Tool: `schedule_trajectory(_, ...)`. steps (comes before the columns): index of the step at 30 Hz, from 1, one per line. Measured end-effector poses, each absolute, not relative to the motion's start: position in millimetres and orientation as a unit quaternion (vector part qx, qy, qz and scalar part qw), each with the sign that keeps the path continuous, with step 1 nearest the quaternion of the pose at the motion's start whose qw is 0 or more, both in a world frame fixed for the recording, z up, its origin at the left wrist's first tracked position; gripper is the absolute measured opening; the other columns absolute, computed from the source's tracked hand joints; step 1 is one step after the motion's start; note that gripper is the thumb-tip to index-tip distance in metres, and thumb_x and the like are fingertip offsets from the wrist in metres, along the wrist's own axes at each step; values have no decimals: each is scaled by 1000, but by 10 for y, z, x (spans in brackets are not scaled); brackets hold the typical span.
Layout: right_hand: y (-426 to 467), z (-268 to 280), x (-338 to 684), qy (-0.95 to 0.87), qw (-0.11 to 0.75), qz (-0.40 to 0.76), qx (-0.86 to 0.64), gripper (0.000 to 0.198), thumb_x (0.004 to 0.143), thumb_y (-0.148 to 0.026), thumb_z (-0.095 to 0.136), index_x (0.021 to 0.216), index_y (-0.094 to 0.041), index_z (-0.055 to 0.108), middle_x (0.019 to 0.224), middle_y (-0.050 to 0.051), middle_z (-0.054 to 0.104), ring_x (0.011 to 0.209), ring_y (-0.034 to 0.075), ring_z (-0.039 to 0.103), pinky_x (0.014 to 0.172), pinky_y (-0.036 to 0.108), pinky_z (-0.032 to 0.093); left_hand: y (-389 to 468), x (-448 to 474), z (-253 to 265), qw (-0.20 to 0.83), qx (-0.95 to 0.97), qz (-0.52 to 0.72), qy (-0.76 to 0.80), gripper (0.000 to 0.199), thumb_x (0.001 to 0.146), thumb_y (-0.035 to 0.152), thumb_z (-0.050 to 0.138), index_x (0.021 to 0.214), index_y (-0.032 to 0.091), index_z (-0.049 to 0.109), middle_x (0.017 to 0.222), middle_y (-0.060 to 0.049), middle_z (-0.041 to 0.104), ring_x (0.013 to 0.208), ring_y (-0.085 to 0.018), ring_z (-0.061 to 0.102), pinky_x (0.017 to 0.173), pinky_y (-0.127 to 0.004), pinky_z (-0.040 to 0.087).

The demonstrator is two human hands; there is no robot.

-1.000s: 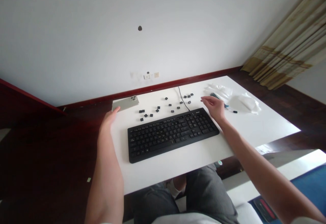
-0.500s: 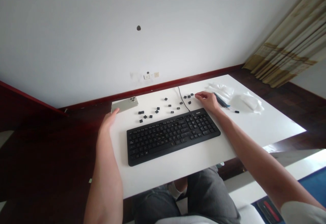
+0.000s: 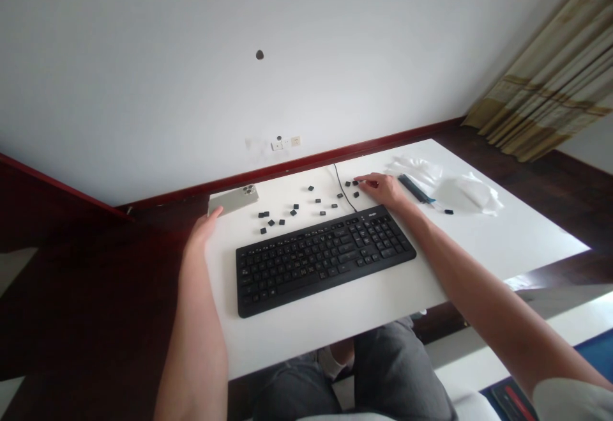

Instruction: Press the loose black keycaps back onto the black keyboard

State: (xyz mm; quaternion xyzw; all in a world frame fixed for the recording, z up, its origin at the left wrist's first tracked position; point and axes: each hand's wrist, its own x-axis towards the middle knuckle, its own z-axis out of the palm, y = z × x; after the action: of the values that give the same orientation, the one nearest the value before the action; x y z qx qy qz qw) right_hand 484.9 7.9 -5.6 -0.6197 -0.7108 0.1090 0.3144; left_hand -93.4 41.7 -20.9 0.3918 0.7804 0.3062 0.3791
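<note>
A black keyboard [image 3: 325, 261] lies on the white table, with several loose black keycaps [image 3: 318, 200] scattered behind it. My right hand [image 3: 380, 190] rests behind the keyboard's right end, thumb and index finger closed together around a keycap [image 3: 355, 183], which they partly cover. Other keycaps [image 3: 356, 194] sit close by. At the table's far left corner, my left hand [image 3: 204, 226] is at the edge of a smartphone [image 3: 234, 200] lying camera side up. Its thumb overlaps the phone's near corner; the other fingers are mostly hidden.
The keyboard's cable [image 3: 343, 186] runs back across the table [image 3: 335, 325]. Right of my right hand are a dark blue-edged pouch [image 3: 416, 189], a crumpled white plastic bag [image 3: 474, 194] and a small black piece [image 3: 449, 212]. A wall stands behind the table.
My right hand has moved slightly left, its fingertips now over the keycap cluster; one keycap there is covered. The left hand stays at the phone. The view has shifted a little.
</note>
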Motion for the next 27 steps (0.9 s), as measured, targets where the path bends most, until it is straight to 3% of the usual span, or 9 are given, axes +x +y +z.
schedule_trajectory(6, 67, -46, 4846, -701, 328, 120, -622, 27, 91, -42, 70, 106, -26, 86, 104, 6, 83, 84, 24, 73, 77, 35, 55, 387, -895, -143, 381, 393, 300, 782, 61, 84, 62, 75, 118, 12, 80, 109, -16, 81, 91, -30, 79, 70, -30, 60)
schedule_trajectory(13, 49, -22, 4921, -656, 361, 108, -654, 25, 87, -42, 71, 95, -23, 84, 85, 5, 81, 77, 23, 71, 76, 36, 55, 328, -806, -47, 372, 392, 303, 785, 56, 86, 56, 74, 115, 9, 80, 93, -15, 81, 84, -32, 79, 69, -33, 61)
schedule_trajectory(21, -37, 20, 5024, -594, 396, 175, -678, 12, 78, -35, 74, 82, -24, 77, 95, 5, 83, 90, 27, 76, 89, 39, 58, 329, -804, -40, 377, 384, 305, 785, 55, 84, 57, 75, 115, 12, 81, 101, -14, 82, 87, -29, 79, 69, -30, 60)
schedule_trajectory(23, -35, 15, 5033, -584, 403, 200, -676, 11, 78, -36, 76, 77, -25, 73, 98, 5, 83, 92, 27, 77, 88, 38, 59, 337, -813, -50, 375, 383, 304, 787, 56, 84, 58, 75, 115, 11, 81, 101, -15, 82, 88, -30, 79, 69, -31, 61)
schedule_trajectory(27, -14, -8, 5042, -587, 389, 195, -682, 14, 79, -40, 76, 78, -26, 71, 84, 5, 81, 85, 27, 76, 81, 38, 58, 355, -829, -74, 377, 387, 308, 783, 56, 84, 57, 75, 115, 10, 81, 99, -16, 81, 89, -32, 79, 69, -32, 61)
